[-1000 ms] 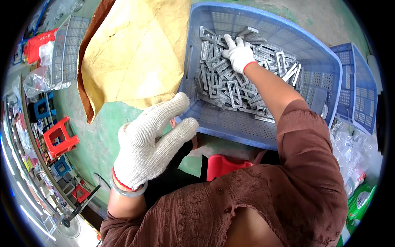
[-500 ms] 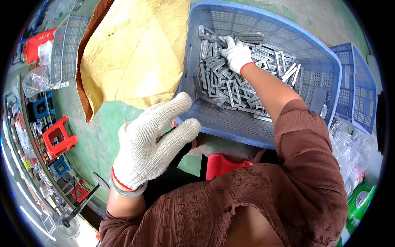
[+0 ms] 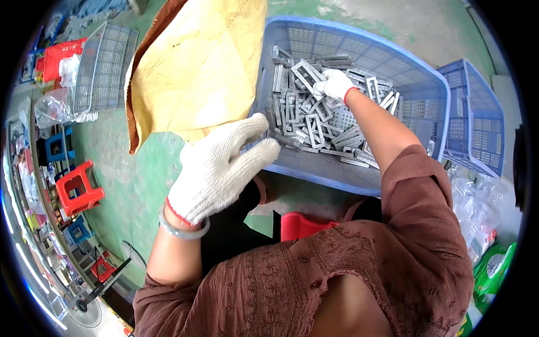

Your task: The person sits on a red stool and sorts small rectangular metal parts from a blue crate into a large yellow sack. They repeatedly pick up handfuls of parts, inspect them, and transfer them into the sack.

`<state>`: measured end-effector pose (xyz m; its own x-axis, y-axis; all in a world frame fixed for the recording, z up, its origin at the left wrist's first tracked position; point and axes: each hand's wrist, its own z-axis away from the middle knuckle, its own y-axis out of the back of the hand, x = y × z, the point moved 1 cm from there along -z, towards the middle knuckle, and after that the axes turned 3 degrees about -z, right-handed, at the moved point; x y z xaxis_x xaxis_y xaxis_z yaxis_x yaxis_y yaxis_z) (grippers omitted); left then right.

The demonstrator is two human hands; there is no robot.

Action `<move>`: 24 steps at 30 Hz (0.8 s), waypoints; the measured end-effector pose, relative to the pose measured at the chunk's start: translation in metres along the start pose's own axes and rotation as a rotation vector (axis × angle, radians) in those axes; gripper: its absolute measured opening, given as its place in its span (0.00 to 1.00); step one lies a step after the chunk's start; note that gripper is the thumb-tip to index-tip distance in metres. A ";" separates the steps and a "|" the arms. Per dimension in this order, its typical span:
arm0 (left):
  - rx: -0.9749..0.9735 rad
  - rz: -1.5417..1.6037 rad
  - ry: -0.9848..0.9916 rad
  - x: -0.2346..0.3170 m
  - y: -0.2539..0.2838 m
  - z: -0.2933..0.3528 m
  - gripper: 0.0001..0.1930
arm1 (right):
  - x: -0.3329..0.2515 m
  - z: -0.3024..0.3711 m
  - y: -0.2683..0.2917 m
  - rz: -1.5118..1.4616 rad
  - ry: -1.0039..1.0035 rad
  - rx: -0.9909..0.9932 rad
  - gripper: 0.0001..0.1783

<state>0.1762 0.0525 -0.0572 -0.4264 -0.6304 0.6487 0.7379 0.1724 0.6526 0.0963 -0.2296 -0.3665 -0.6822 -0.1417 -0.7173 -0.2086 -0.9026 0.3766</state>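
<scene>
While the left hand [image 3: 222, 168], in a white knit glove, rests open on the near rim of the blue basket [image 3: 337, 174], its grip is wide and holds nothing. Left of that grip lies a yellow sack [image 3: 196, 67] on the green floor [image 3: 140, 185]. Beyond it, inside the basket, the right hand [image 3: 336, 84] closes its grip on a grey metal frame [image 3: 307, 72] atop the heap of frames [image 3: 314, 123]. Right of that grip stands a second blue basket [image 3: 474, 118].
</scene>
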 end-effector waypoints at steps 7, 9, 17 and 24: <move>-0.085 -0.214 -0.323 -0.004 -0.009 -0.020 0.15 | -0.041 0.120 0.038 -0.652 0.146 -0.190 0.10; -0.077 -0.253 -0.261 0.004 -0.012 -0.020 0.22 | -0.063 0.158 0.043 -0.735 0.243 -0.184 0.10; 0.211 0.222 -0.723 0.039 -0.042 -0.015 0.45 | -0.106 0.299 0.057 -0.933 0.387 -0.293 0.14; -0.416 0.719 -0.691 0.066 -0.055 0.011 0.29 | -0.095 0.368 0.037 -1.051 0.238 -0.372 0.16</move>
<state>0.1016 0.0098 -0.0457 0.0705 0.1018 0.9923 0.9974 -0.0212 -0.0687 -0.1047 -0.1002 -0.0691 -0.1345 0.7181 -0.6828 -0.3503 -0.6790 -0.6452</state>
